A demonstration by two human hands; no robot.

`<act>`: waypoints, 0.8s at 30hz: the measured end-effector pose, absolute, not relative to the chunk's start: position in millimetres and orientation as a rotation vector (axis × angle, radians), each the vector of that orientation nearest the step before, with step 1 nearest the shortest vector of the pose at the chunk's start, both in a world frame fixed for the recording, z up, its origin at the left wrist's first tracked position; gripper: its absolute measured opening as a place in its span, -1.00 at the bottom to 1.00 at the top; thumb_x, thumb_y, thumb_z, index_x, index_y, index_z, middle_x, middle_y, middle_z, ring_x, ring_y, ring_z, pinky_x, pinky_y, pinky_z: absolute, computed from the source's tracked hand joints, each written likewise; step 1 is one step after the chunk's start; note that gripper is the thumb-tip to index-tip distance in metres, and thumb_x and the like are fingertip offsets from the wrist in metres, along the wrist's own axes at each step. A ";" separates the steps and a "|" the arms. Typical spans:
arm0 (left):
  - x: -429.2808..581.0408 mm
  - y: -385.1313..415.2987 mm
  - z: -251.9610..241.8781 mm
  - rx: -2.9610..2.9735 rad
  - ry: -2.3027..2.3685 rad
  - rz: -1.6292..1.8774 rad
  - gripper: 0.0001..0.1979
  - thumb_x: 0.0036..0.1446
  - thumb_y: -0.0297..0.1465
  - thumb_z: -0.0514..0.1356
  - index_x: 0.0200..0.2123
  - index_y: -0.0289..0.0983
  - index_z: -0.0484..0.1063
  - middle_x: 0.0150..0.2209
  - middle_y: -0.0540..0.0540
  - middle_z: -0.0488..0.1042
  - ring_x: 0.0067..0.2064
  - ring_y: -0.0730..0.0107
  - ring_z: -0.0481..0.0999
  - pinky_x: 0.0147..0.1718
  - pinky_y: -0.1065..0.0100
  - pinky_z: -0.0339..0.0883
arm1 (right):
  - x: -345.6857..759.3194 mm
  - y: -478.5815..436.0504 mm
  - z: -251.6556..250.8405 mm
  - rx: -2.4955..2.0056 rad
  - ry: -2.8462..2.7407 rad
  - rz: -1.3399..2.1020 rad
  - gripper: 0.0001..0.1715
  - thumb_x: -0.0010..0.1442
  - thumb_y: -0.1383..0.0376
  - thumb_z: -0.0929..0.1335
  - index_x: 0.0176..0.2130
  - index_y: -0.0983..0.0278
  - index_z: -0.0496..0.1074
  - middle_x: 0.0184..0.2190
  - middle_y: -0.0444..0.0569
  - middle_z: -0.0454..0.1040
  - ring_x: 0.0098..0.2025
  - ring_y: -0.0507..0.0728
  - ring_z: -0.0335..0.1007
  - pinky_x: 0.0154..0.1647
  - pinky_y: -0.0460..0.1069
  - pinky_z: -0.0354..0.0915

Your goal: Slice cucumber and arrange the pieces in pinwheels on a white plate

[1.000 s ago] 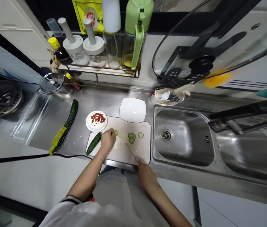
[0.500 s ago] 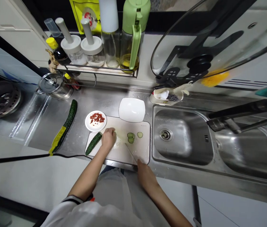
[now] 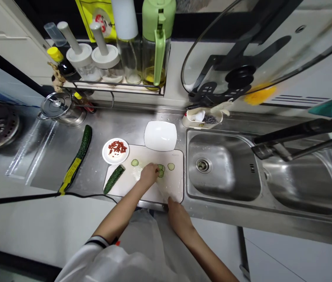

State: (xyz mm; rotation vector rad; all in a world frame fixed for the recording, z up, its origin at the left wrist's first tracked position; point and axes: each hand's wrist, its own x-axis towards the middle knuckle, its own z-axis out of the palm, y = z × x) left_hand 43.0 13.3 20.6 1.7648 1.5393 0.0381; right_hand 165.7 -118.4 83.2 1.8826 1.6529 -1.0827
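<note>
Over the middle of the white cutting board [image 3: 142,192], my left hand [image 3: 148,175] has its fingers pinched together at a small overlapping group of cucumber slices [image 3: 160,172]. How firmly it grips them is hard to see. My right hand [image 3: 178,215] is closed around the handle of a knife [image 3: 163,190], whose blade is blurred and points up and left over the board. One slice lies alone to the right of the group, another near the board's upper left. The cut cucumber piece [image 3: 114,179] rests on the board's left end, apart from both hands.
A plate of chopped red pieces [image 3: 115,156] and an empty-looking white dish [image 3: 160,135] touch the board's far edge. A whole cucumber [image 3: 84,145] with a yellow label lies left. The sink [image 3: 224,164] adjoins on the right; a lidded pot [image 3: 62,109] stands back left.
My left hand has left the cucumber piece and moved right to the slices. A slice now shows at the board's upper left. The camera view has shifted slightly.
</note>
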 end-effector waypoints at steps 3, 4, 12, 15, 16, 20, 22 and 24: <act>44.2 12.6 19.8 1.768 1.542 0.034 -0.80 -0.01 -0.51 0.14 -0.30 -0.24 0.51 -0.23 -0.08 0.47 -0.22 0.38 0.43 -0.23 0.44 0.24 | 166.3 -119.6 80.3 1.883 1.666 -1.089 -0.52 0.15 0.61 0.06 -0.04 0.39 0.31 -0.21 0.18 0.49 -0.14 0.18 0.47 -0.28 -0.05 0.29; 44.4 12.5 19.2 1.771 1.545 0.039 -0.80 -0.01 -0.51 0.14 -0.31 -0.24 0.51 -0.23 -0.08 0.47 -0.22 0.38 0.43 -0.24 0.44 0.25 | 166.4 -119.8 79.8 1.883 1.670 -1.096 -0.51 0.14 0.61 0.06 -0.04 0.39 0.30 -0.21 0.18 0.49 -0.14 0.18 0.47 -0.28 -0.04 0.29; 45.0 13.3 13.1 1.812 1.507 0.058 -0.82 -0.02 -0.51 0.12 -0.38 -0.24 0.50 -0.35 -0.05 0.50 -0.28 0.38 0.43 -0.27 0.43 0.24 | 166.8 -119.9 78.0 1.898 1.659 -1.096 -0.52 0.14 0.61 0.06 -0.05 0.39 0.31 -0.21 0.17 0.49 -0.15 0.18 0.47 -0.28 -0.06 0.28; 44.1 13.6 10.5 1.782 1.520 0.060 -0.81 -0.05 -0.52 0.13 -0.36 -0.24 0.51 -0.37 -0.04 0.51 -0.31 0.38 0.44 -0.31 0.43 0.23 | 166.8 -120.3 76.6 1.895 1.673 -1.083 -0.51 0.15 0.61 0.05 -0.03 0.40 0.30 -0.21 0.18 0.49 -0.14 0.16 0.46 -0.26 -0.07 0.27; 43.8 13.6 10.0 1.774 1.521 0.065 -0.80 -0.05 -0.52 0.12 -0.36 -0.24 0.51 -0.37 -0.04 0.52 -0.31 0.38 0.44 -0.32 0.43 0.23 | 166.7 -120.2 76.6 1.892 1.674 -1.079 -0.51 0.16 0.61 0.05 -0.02 0.40 0.30 -0.20 0.18 0.49 -0.13 0.16 0.46 -0.25 -0.07 0.27; 42.2 13.9 12.0 1.762 1.489 0.079 -0.81 -0.05 -0.52 0.13 -0.39 -0.24 0.53 -0.37 -0.03 0.53 -0.31 0.39 0.44 -0.31 0.44 0.23 | 166.2 -118.4 79.3 1.874 1.665 -1.074 -0.49 0.17 0.60 0.04 0.01 0.40 0.30 -0.18 0.18 0.49 -0.12 0.16 0.46 -0.24 -0.06 0.28; 40.0 14.0 14.8 1.752 1.476 0.095 -0.82 -0.06 -0.52 0.14 -0.40 -0.25 0.53 -0.38 -0.02 0.53 -0.32 0.41 0.44 -0.32 0.45 0.24 | 166.2 -117.4 81.4 1.866 1.666 -1.070 -0.49 0.19 0.59 0.04 0.02 0.40 0.29 -0.18 0.19 0.49 -0.12 0.17 0.45 -0.24 -0.05 0.29; 35.8 14.1 17.3 1.725 1.481 0.113 -0.82 -0.05 -0.52 0.14 -0.38 -0.25 0.52 -0.39 -0.01 0.53 -0.33 0.43 0.44 -0.35 0.47 0.23 | 166.6 -116.7 83.1 1.858 1.675 -1.054 -0.49 0.20 0.58 0.03 0.03 0.40 0.29 -0.18 0.20 0.48 -0.11 0.18 0.45 -0.25 -0.05 0.30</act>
